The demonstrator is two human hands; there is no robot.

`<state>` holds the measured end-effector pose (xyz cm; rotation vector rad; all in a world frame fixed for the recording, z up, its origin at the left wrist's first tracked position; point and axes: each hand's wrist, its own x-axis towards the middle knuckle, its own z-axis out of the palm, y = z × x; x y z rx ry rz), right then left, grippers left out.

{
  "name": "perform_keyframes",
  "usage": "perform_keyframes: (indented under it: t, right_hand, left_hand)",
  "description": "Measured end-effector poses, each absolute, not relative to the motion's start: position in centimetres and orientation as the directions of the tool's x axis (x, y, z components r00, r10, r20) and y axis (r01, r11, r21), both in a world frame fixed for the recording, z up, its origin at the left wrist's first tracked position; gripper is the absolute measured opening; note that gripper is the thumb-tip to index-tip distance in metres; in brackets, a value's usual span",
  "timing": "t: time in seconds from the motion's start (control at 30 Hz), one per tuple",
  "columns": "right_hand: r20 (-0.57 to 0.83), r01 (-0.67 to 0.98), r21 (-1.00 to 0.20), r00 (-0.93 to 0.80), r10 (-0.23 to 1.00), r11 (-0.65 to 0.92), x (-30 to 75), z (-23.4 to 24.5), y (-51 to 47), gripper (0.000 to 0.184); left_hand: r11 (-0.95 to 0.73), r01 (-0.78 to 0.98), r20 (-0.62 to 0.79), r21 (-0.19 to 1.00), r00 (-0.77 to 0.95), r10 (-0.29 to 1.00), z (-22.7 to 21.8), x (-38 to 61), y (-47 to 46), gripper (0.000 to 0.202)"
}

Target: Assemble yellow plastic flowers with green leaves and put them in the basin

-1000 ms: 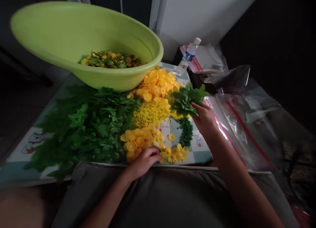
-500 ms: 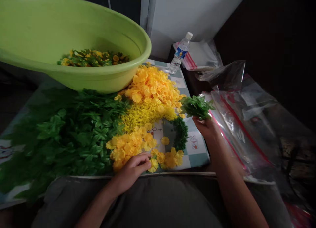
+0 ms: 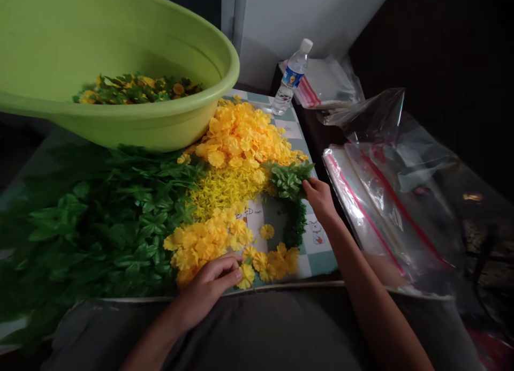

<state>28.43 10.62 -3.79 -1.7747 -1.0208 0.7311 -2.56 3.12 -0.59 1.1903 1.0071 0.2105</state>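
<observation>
Sprig of plastic leaves [image 3: 289, 179], dark green, one: held at its base by the fingertips of my right hand [image 3: 319, 199], which sits just to its right and is the nearer hand by far. Long axis of the sprig: roughly sideways, running from my right hand leftward toward the heap of yellow petals [image 3: 236, 133], above the top of the ring of small dark leaves [image 3: 296, 224]. Left hand [image 3: 211, 288]: well apart from the right, low by the near edge of the checked mat [image 3: 321, 261], curled over a yellow flower [image 3: 246, 276]; whether it grips the flower, I cannot tell. Also on the mat: a broad bank of green leaves [image 3: 100, 221] and shreds of yellow [image 3: 227, 191]. Above these, a tilted green plastic basin [image 3: 132, 130]. To the right, clear plastic bags with red stripes [image 3: 373, 216]. Beyond the mat, a water bottle [image 3: 291, 76].
</observation>
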Motion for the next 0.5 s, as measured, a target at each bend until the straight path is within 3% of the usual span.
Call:
perform_keyframes:
  t: [0.2, 0.37, 0.5]
  right_hand:
    - [0.111, 0.592, -0.773, 0.479, 0.871, -0.227, 27.3, -1.0, 9.1, 0.019]
    - [0.136, 0.703, -0.69, 0.361, 0.923, -0.173, 25.5, 1.4, 6.6, 0.019]
    - [0.036, 0.568, -0.818, 0.213, 0.976, -0.094, 24.4, 2.2, 5.3, 0.023]
  left_hand:
    - [0.412, 0.347, -0.539, 0.842, 0.557, 0.632, -0.4, -2.2, 3.3, 0.032]
    - [0.443, 0.341, -0.559, 0.829, 0.526, 0.642, 0.2, -1.8, 3.4, 0.032]
    - [0.46, 0.338, -0.571, 0.821, 0.476, 0.669, 0.0, -1.7, 3.3, 0.03]
